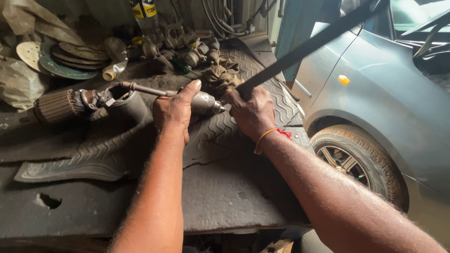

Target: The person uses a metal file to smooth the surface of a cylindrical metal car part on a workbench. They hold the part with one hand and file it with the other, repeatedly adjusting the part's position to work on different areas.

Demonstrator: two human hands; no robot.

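Gripping hard now: the left hand (174,111) is wrapped over a greasy metal shaft part (206,104), thumb stretched up along it, pinning it against the ribbed rubber mat (117,154) on the tabletop (225,197). The right hand (251,112), orange thread at the wrist, is closed in a fist around the lower end of a long dark bar (304,49) that slants up and away to the right, its tip meeting the small end of the shaft part. Just left of the hands lies a joint housing (123,104) beside a ribbed boot (56,107). Behind, a heap of discs (70,58) and metal parts. A grey car's wheel (354,161) sits at right.
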